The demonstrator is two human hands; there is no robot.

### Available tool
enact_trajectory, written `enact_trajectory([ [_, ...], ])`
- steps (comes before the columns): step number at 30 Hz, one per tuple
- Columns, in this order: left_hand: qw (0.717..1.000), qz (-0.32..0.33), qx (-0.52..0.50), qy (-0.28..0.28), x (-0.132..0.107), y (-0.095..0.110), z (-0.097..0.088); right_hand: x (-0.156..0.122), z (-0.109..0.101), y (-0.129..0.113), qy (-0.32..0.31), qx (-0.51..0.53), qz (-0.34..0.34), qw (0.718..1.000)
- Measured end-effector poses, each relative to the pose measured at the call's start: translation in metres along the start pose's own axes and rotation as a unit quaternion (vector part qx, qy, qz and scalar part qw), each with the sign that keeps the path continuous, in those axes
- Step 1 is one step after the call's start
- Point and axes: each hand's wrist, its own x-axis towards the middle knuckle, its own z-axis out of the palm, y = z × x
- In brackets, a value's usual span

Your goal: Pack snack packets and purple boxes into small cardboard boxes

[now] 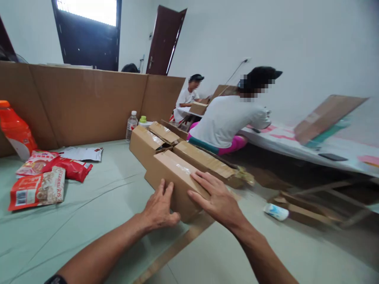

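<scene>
A long, closed cardboard box (180, 183) with clear tape on top lies tilted at the table's right edge, against other boxes. My left hand (161, 209) is open, its fingers spread and pressed on the box's near side, the thumb apart. Over the near end of the box's top rests my right hand (216, 197), fingers stretched out flat and thumb at the near upper edge. Beyond it sit a taped carton (145, 144) and another long carton (207, 159) with a crumpled taped end.
Snack packets (38, 187), an orange bottle (17, 130) and a clear water bottle (131, 125) stand or lie on the table (97, 213). A cardboard screen (89, 100) lines its back. Two people (219, 122) sit beyond. On the floor are a can (276, 212) and an open carton (308, 211).
</scene>
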Motion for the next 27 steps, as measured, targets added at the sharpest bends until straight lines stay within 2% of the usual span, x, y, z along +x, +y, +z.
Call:
enact_trajectory([
  [3, 0.999, 0.009, 0.006, -0.038, 0.016, -0.012, 0.0, 0.008, 0.004, 0.0, 0.01, -0.039, 0.02, 0.999],
  [7, 0.996, 0.035, 0.024, -0.084, 0.02, -0.024, -0.001, 0.011, 0.002, -0.008, 0.032, -0.098, 0.029, 0.994],
  [12, 0.989, 0.076, 0.049, -0.119, 0.009, -0.023, 0.003, 0.015, -0.004, -0.02, 0.017, -0.15, 0.059, 0.987],
  [15, 0.987, 0.081, 0.065, -0.126, -0.012, -0.025, 0.0, 0.014, -0.001, -0.022, 0.009, -0.175, 0.086, 0.981],
  [18, 0.986, 0.067, 0.08, -0.126, -0.049, -0.037, -0.013, 0.007, 0.005, -0.023, 0.015, -0.179, 0.083, 0.98],
  [21, 0.99, 0.036, 0.093, -0.105, -0.102, -0.058, -0.039, 0.002, 0.008, -0.034, 0.08, -0.178, 0.061, 0.979],
  [24, 0.993, -0.008, 0.106, -0.052, -0.168, -0.076, -0.07, -0.001, 0.013, -0.065, 0.157, -0.125, -0.002, 0.98],
  [25, 0.993, -0.025, 0.112, -0.028, -0.191, -0.082, -0.08, -0.002, 0.019, -0.08, 0.154, -0.092, -0.035, 0.983],
  [27, 0.99, -0.061, 0.124, 0.028, -0.237, -0.091, -0.1, -0.005, 0.042, -0.113, 0.099, -0.027, -0.1, 0.99],
])
